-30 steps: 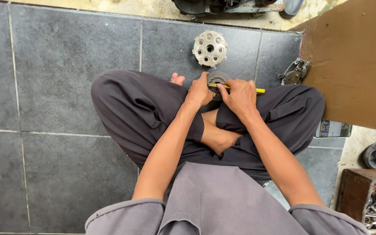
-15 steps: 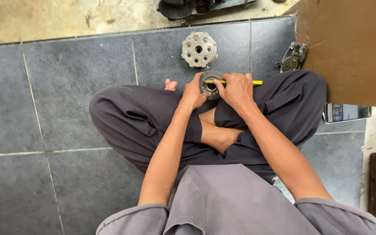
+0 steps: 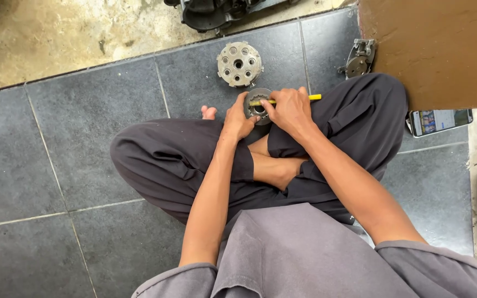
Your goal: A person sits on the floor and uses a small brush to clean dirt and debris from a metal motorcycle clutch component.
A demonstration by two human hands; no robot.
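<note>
Seated cross-legged on grey tiled floor (image 3: 56, 138). Left hand (image 3: 237, 118) wrapped round left edge of small toothed metal ring (image 3: 256, 105), grip closed on it. Right hand (image 3: 288, 109) on ring's right side, grip closed on yellow-handled tool (image 3: 313, 97), shaft lying across ring's top. Ring just above crossed ankles. Round metal hub with holes (image 3: 239, 63) on floor just beyond ring, apart from it. Small metal bracket (image 3: 358, 59) well right of ring. Phone (image 3: 440, 120) further right, beside knee.

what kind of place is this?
Probably a small repair workshop floor: a round metal part with holes lies on the grey tiles, another metal part sits nearby, and dark machinery stands at the top edge.
</note>
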